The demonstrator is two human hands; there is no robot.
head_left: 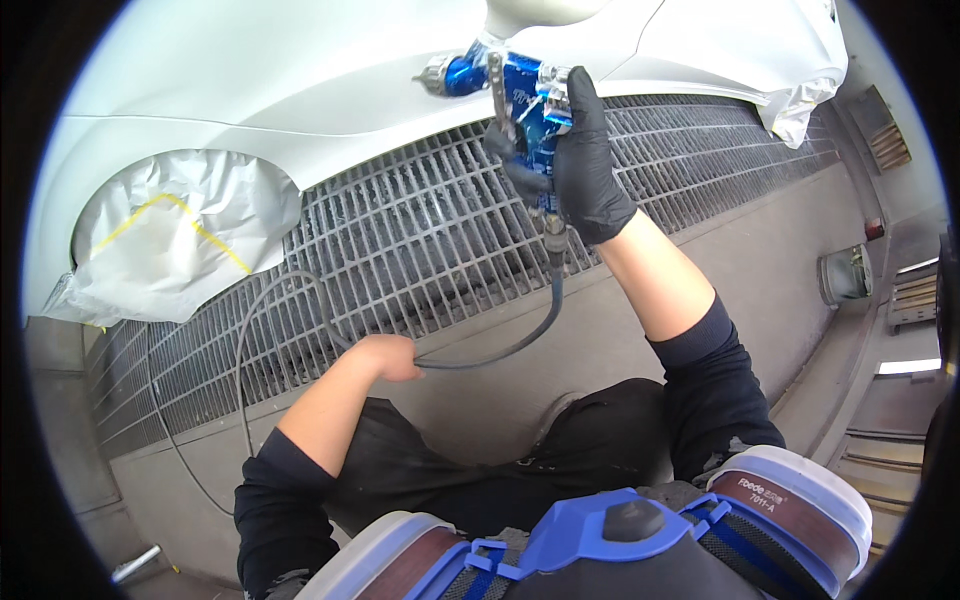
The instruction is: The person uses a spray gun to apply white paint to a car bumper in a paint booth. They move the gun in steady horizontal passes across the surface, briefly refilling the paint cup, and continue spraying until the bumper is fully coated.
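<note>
My right hand point(590, 165), in a black glove, grips a metallic blue spray gun point(525, 95) upright near the top centre. A pale cup point(540, 12) sits on the gun, partly cut off, beside a white painted car body point(310, 60). From the gun's handle a dark hose point(500, 350) loops down across the grating. My left hand point(390, 355), ungloved, is closed around that hose at lower centre; its fingertips are partly hidden.
A floor grating point(390, 235) runs below the car. Crumpled masking sheets point(180, 235) with yellow tape cover the wheel area; another point(795, 105) hangs at right. A metal container point(840, 275) stands by the right wall. A respirator point(620, 540) fills the lower edge.
</note>
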